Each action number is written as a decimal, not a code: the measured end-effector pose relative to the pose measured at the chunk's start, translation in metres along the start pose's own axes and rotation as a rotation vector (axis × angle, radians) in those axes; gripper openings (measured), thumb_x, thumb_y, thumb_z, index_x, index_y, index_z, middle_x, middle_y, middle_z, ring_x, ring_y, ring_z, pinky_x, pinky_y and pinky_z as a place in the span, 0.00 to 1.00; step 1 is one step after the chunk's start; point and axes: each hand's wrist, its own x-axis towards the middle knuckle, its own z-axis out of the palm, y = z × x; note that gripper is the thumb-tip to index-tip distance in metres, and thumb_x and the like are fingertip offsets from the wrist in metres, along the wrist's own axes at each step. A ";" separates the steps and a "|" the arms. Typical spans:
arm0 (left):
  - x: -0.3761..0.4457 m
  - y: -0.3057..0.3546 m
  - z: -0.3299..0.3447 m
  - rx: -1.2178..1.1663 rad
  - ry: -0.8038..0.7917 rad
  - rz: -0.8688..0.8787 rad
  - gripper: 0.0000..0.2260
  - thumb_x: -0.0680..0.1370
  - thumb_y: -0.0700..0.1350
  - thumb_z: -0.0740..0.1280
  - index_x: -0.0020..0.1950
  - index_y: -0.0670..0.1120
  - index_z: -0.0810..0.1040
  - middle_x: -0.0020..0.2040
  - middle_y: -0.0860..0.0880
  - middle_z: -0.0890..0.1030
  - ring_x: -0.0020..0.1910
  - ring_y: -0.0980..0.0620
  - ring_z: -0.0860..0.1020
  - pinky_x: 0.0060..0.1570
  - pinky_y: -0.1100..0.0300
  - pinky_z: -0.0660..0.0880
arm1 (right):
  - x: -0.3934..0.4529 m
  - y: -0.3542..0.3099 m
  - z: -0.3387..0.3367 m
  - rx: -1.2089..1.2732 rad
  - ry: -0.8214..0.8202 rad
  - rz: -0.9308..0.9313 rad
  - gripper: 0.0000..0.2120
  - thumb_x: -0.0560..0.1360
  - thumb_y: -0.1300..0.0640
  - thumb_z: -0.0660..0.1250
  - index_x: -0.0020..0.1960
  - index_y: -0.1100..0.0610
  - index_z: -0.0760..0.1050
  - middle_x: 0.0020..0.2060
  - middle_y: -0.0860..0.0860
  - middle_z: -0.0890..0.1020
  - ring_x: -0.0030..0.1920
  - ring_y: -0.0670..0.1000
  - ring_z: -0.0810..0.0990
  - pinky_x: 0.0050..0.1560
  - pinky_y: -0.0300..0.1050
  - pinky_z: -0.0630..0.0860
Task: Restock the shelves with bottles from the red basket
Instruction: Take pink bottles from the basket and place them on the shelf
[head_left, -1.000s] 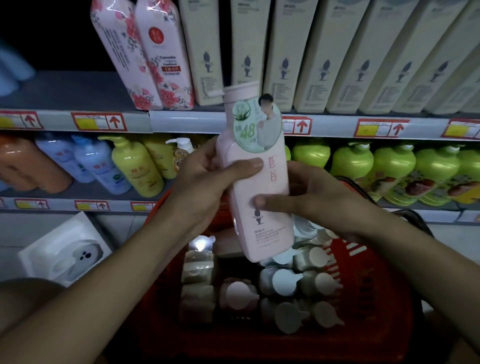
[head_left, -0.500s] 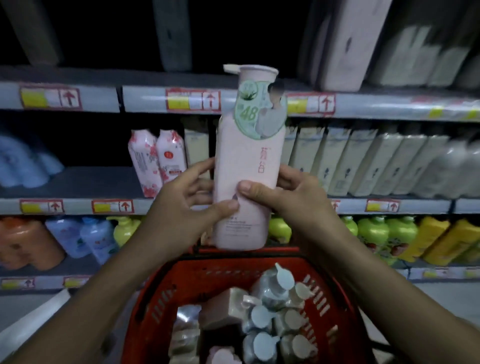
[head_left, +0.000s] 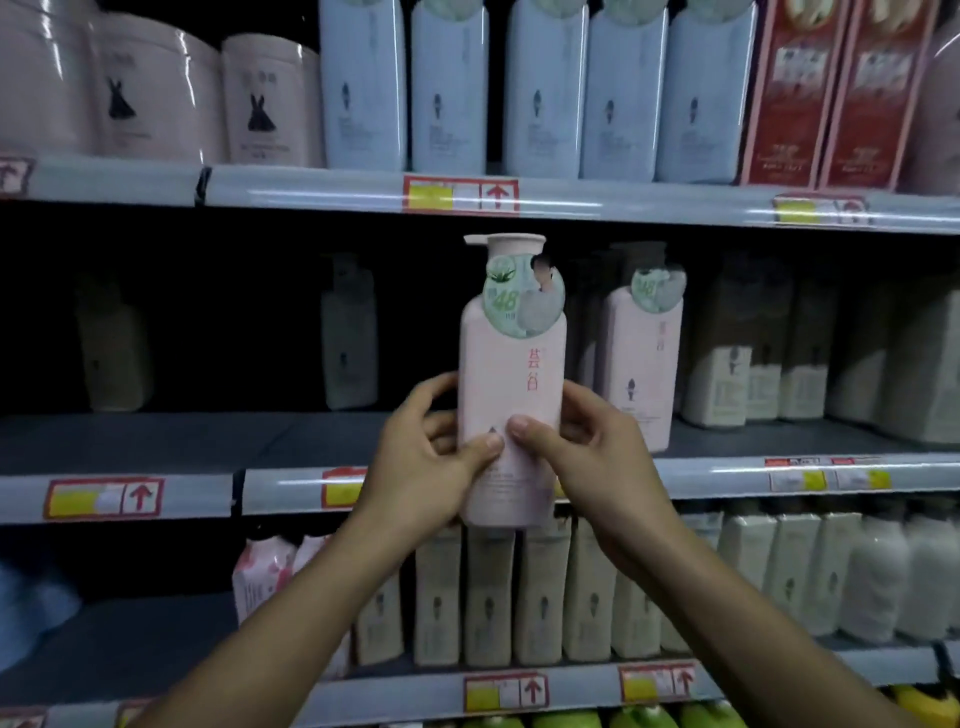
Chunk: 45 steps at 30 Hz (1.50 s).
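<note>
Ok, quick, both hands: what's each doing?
Left hand: fingers curled, gripping the pink bottle.
Right hand: gripping the same bottle.

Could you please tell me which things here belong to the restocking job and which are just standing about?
In the job: pink bottle, left hand, right hand, matching bottle on the middle shelf.
Standing about: blue bottles, red boxes, cream bottles.

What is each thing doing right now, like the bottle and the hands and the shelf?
Pink pump bottle: upright, held in the air before the middle shelf, not yet set down.
Left hand: grips the bottle's lower left side.
Right hand: grips the bottle's lower right side.
Matching pink bottle: standing upright on the shelf.
Middle shelf: bare on its left.
</note>
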 end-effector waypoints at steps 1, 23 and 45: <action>0.018 0.004 0.003 0.006 -0.005 0.021 0.28 0.74 0.35 0.74 0.70 0.52 0.69 0.55 0.49 0.84 0.52 0.54 0.84 0.51 0.58 0.82 | 0.016 -0.003 0.000 -0.028 0.015 -0.036 0.13 0.75 0.61 0.73 0.59 0.53 0.80 0.53 0.48 0.87 0.54 0.45 0.85 0.55 0.45 0.82; 0.132 -0.071 0.047 0.453 0.101 -0.153 0.14 0.69 0.36 0.77 0.52 0.42 0.79 0.53 0.45 0.84 0.47 0.51 0.82 0.38 0.67 0.77 | 0.110 0.086 0.017 -0.664 0.157 0.166 0.17 0.69 0.55 0.78 0.54 0.58 0.77 0.52 0.55 0.84 0.53 0.56 0.83 0.49 0.46 0.79; 0.123 -0.048 0.031 0.204 0.167 -0.156 0.20 0.75 0.35 0.73 0.66 0.43 0.74 0.62 0.43 0.80 0.55 0.49 0.79 0.52 0.60 0.74 | 0.102 0.039 0.028 -0.490 0.027 0.179 0.26 0.78 0.51 0.69 0.72 0.59 0.70 0.65 0.56 0.79 0.63 0.55 0.78 0.54 0.41 0.72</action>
